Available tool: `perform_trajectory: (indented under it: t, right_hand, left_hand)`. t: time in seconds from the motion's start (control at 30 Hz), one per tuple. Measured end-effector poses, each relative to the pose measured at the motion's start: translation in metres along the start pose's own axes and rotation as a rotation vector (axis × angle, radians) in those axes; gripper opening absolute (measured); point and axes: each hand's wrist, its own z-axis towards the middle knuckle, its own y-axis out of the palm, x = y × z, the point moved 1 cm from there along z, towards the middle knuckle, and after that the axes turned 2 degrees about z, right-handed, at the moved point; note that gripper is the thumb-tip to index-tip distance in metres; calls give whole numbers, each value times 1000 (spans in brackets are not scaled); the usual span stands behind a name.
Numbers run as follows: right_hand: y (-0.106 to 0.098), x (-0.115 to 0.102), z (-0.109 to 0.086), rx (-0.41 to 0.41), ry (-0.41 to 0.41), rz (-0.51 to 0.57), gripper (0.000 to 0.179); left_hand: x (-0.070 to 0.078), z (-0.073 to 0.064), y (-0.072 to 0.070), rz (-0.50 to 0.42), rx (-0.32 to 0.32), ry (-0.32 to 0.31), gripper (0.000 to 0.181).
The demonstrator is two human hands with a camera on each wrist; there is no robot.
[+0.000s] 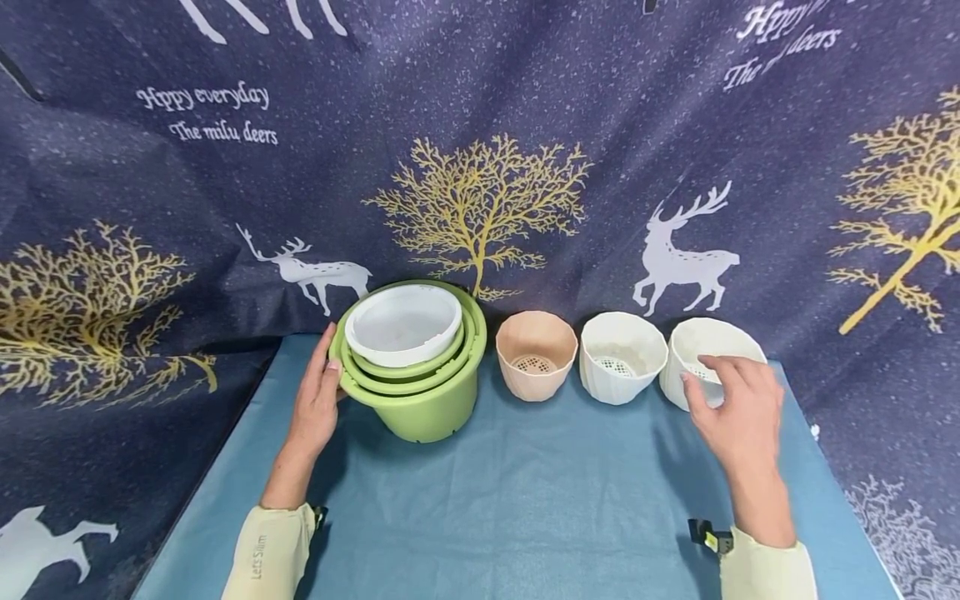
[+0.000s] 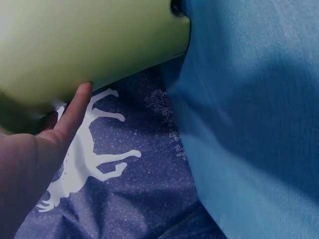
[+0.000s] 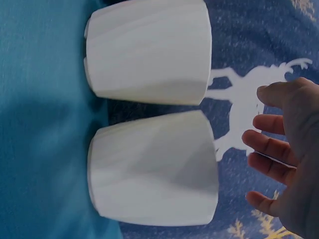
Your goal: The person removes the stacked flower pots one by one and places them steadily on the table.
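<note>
In the head view, my left hand holds the rim of a large green flower pot at its left side, thumb at the rim. A straight finger touches the pot's outer wall in the left wrist view. Smaller green pots and a white oval bowl-like pot are nested inside. My right hand hovers in front of and over the rightmost white flower pot, fingers spread and loosely bent, holding nothing. The right wrist view shows the hand apart from the pots.
A peach flower pot and another white flower pot stand in the row between the stack and the rightmost pot. All stand on a blue cloth-covered table. Behind hangs a dark blue cloth with deer and trees.
</note>
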Motion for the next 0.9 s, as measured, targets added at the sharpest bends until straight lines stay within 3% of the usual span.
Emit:
perform_trajectory:
  t: [0.9]
  right_hand:
    - [13,-44,21,-69,-88,87,38]
  left_hand:
    - [-3,1,0,-35,1,16,54]
